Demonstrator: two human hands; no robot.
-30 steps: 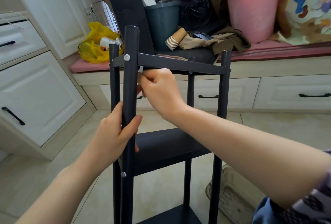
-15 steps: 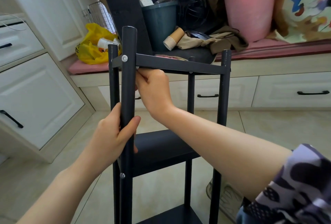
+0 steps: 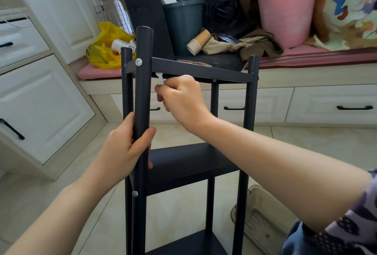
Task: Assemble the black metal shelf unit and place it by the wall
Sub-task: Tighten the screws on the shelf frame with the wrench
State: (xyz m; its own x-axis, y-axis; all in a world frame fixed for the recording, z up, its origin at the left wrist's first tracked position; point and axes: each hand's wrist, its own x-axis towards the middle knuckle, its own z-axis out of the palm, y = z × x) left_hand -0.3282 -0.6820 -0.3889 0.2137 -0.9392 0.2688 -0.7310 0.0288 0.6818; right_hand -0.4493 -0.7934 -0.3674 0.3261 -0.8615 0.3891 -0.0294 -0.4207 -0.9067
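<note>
Over tiles (image 3: 61,197), left hand (image 3: 124,152) wraps post (image 3: 143,83); right hand (image 3: 183,99) pinches tool (image 3: 160,78).

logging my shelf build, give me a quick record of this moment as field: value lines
left hand: grips the front post
right hand: pinches a white tool, tip up under the top rail beside the post
upper screw: in the post at rail height
lower screw: in the post at the middle tier
unit: upright on the floor, three tiers in view
behind: bench with pink tub, green bin, cups, yellow bag
</note>
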